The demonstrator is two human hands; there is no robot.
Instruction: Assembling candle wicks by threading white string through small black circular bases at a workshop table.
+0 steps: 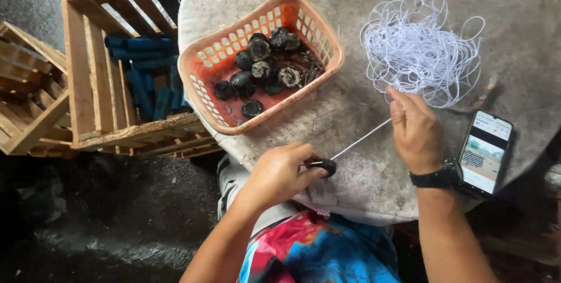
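My left hand (281,173) pinches a small round black piece (325,166) near the front edge of a round stone table (350,102). A taut white string (362,138) runs from that piece up to my right hand (415,132), which grips it. Just above my right hand lies a loose tangle of white string (418,46). An orange plastic basket (204,58) at the table's left holds several more dark round pieces (260,64).
A phone (486,151) with a lit screen lies on the table to the right of my right wrist, which wears a black watch (435,176). Left of the table stand wooden crates (93,66), one holding dark blue tubes (143,69). The floor is dark and wet.
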